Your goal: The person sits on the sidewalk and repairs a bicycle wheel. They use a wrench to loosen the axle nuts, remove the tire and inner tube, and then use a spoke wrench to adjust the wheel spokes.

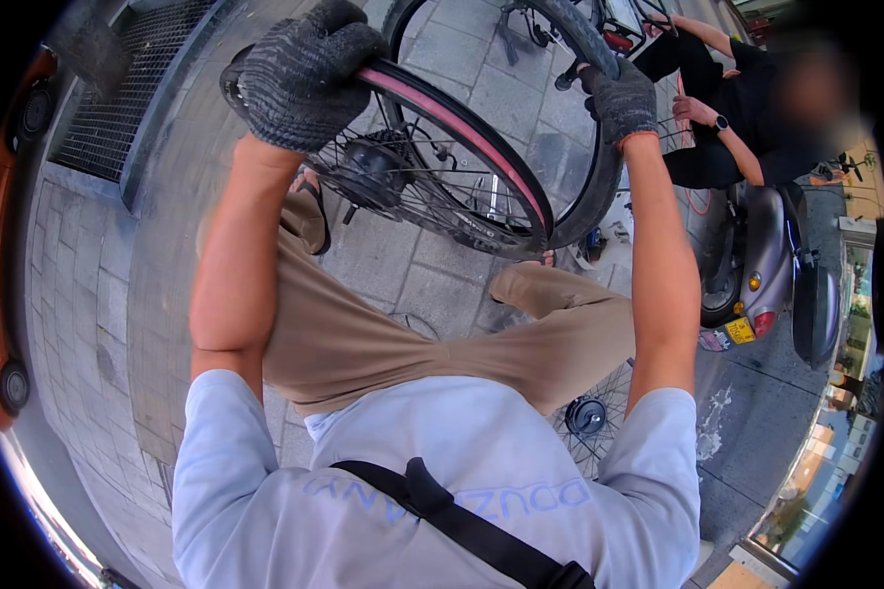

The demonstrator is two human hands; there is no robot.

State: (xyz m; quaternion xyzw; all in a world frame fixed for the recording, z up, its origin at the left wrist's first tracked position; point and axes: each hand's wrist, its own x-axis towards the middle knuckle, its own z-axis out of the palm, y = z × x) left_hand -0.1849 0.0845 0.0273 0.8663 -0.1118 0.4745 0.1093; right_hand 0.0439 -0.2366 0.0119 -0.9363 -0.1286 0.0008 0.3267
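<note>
My left hand (303,79), in a dark knitted glove, is closed around the upper left of a wheel rim (491,160) lined with a pink strip. The wheel has spokes and a black hub (359,172) with a sprocket. A black tyre (599,196) loops behind and to the right of the rim, overlapping it at the bottom; whether it is seated there I cannot tell. My right hand (619,106), also gloved, grips this tyre high on its right side. Both forearms reach up from the lower part of the view, over my bent legs.
Metal tools (493,196) lie on the paving beyond the wheel. A co-worker in black (732,108) sits at upper right near bicycle parts. A scooter (756,275) stands at right, another spoked wheel (587,417) near my right leg. At left are a metal grating (118,98) and an orange car (0,304).
</note>
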